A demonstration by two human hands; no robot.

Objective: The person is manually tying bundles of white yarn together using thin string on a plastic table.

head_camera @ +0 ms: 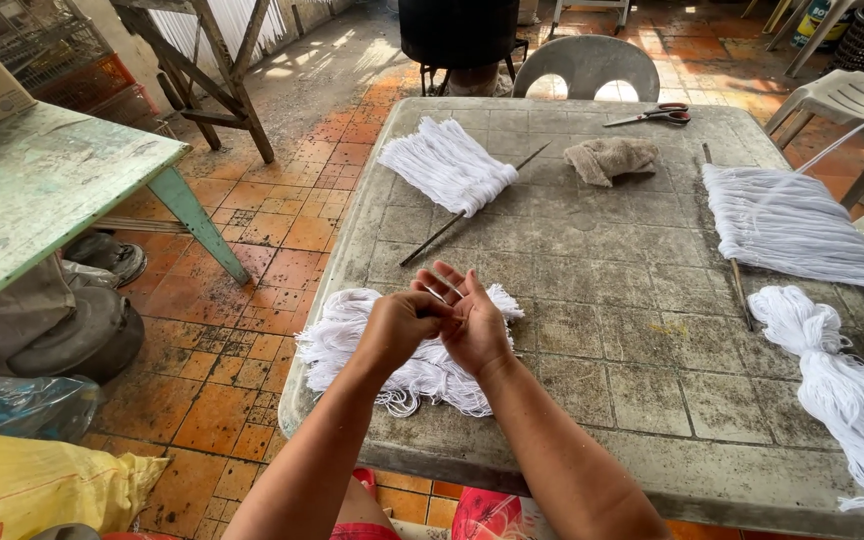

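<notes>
Your left hand (397,325) and right hand (472,322) are pinching white strands together over the loose yarn pile (352,345) at the table's (592,300) near edge, while two finished fringes on sticks (449,165) (782,222) are lying farther back and an unworked skein (842,385) is waiting beside you.

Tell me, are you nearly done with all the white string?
Partly. Two fringes look done, each strung on a stick: one at the back, one on the right. Both hands, left hand and right hand, meet over a loose pile, apparently working strands; no stick shows there. A long bundle lies untouched at the right, so plenty seems left.
</notes>
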